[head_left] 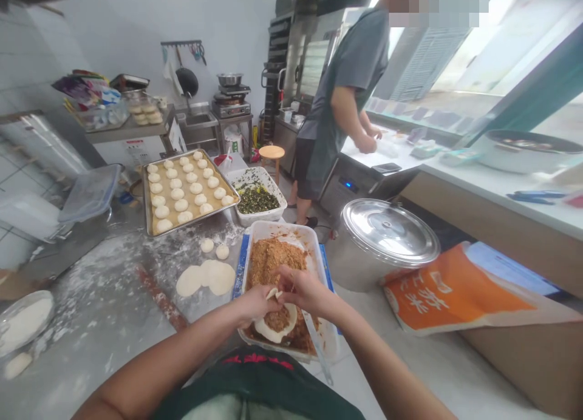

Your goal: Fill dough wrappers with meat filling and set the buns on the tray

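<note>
My left hand [257, 303] cups a round dough wrapper [277, 326] holding a mound of brown crumbly filling. My right hand [303, 289] pinches the wrapper's upper edge between its fingers. Both hands are above a white plastic tub [282, 238] heaped with the same brown filling [273, 265], and a metal scraper [316, 350] leans out of its near corner. To the left, flattened dough discs [206, 278] and small dough balls [214, 249] lie on the floured steel worktop [100, 304]. A red-edged rolling pin [159, 297] rests there too.
A metal baking tray [150, 201] of filled buns and a tub of chopped green filling [252, 198] stand ahead. A steel pot with a lid [387, 238] and an orange sack [455, 289] are to the right. A co-worker [346, 98] works at a far counter.
</note>
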Demonstrator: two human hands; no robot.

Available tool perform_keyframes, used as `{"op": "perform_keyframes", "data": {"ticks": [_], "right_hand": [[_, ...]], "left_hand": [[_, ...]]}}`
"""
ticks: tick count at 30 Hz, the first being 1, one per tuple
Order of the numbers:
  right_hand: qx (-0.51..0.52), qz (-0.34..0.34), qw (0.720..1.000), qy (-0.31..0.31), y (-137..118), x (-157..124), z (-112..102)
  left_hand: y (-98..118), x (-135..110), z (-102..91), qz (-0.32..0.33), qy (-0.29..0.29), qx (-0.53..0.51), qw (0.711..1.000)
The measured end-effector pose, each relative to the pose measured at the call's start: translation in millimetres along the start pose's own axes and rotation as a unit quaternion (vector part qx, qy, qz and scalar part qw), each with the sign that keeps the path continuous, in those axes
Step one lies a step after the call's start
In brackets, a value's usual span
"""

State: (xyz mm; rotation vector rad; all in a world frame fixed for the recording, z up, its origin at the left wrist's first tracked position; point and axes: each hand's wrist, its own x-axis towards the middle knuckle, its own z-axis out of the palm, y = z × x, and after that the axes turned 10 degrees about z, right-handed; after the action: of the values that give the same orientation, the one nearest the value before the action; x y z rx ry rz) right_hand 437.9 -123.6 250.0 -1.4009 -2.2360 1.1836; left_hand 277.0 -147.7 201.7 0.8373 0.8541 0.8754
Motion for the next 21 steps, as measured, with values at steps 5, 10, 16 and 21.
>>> {"op": "perform_keyframes", "data": {"ticks": [5, 10, 16, 21], "right_hand": [[0.057, 0.026, 0.991, 0.121, 15, 10, 1], [0.095, 0.034, 0.979, 0.179, 22, 9, 8], [-0.035, -0.040, 0.994, 0.093, 11, 7, 4], [-0.045, 0.010, 0.996, 0.072, 12, 11, 4]], "left_hand": [[26, 4, -6.5, -0.058, -0.040, -0.073, 0.995], [15, 5, -5.5, 0.007, 0.040, -0.146, 0.989], [1, 6, -1.3, 0.035, 0.054, -0.067, 0.996], [2, 7, -7.1, 0.026, 0.034, 0.012, 0.999]]}}
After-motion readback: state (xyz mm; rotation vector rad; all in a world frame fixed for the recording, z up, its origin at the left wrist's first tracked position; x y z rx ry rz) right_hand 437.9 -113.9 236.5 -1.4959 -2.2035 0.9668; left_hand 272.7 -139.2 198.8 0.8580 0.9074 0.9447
